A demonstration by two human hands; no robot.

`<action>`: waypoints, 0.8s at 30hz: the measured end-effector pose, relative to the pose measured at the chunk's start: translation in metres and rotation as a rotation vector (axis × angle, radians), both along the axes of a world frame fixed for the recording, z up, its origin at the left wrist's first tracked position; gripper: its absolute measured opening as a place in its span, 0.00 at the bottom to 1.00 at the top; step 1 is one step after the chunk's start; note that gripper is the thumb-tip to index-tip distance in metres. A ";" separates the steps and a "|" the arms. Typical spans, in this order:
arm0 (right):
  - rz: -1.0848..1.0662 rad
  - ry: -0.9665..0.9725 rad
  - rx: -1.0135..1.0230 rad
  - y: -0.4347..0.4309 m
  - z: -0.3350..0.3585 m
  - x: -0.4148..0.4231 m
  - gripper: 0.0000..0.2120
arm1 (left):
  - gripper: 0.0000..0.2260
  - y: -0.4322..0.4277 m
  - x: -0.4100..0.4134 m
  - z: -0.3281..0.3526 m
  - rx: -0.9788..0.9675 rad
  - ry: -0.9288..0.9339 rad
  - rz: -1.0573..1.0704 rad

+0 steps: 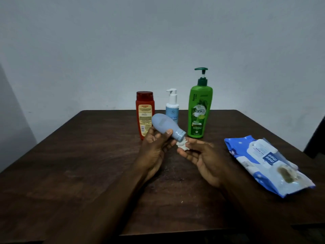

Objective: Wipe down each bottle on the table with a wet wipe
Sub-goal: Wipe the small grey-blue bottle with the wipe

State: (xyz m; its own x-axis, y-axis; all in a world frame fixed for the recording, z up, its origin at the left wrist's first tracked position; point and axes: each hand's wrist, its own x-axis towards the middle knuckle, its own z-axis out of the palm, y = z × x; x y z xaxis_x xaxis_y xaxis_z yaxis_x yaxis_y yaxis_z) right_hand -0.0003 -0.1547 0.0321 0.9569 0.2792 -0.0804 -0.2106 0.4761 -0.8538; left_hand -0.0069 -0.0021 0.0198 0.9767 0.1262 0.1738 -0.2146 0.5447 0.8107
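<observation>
Seen from the head camera, a person works over a dark wooden table (70, 155) set against a bare pale wall (158, 41). The left hand (154, 147) grips a grey-blue bottle (165, 126), fingers curled round its body and thumb pressed on top, holding it off the table and tilted so the cap (181, 135) points down and to the right. The right hand (202, 159) pinches a scrunched white wet wipe (182, 146) at its fingertips, and the wipe touches the cap end of that bottle. Behind the hands three more bottles stand upright in a row near the far edge: a red bottle (145, 113) on the left, a small white pump bottle (172, 106) in the middle, partly hidden by the one in hand, and a tall green pump bottle (199, 110) on the right. A blue-and-white pack of wipes (263, 161) lies flat to the right, well apart from the bottles, with a brownish smear on its near end. The job looks to be under way, with the wipe on the cap of one bottle. Nothing shows whether the three standing bottles have been wiped; if not, most of the work is left.
</observation>
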 end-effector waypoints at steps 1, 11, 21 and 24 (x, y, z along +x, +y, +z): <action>0.027 0.027 0.008 0.000 0.000 -0.001 0.08 | 0.16 0.000 0.000 0.001 0.009 -0.003 0.010; 0.105 -0.050 -0.240 0.000 -0.002 -0.004 0.08 | 0.20 0.032 -0.011 0.014 0.081 0.065 0.130; 0.159 -0.134 -0.348 0.003 0.000 -0.008 0.09 | 0.33 0.089 -0.008 0.010 0.788 0.276 0.593; 0.156 -0.146 -0.365 0.002 -0.001 -0.007 0.09 | 0.37 0.106 -0.001 0.004 0.945 0.335 0.709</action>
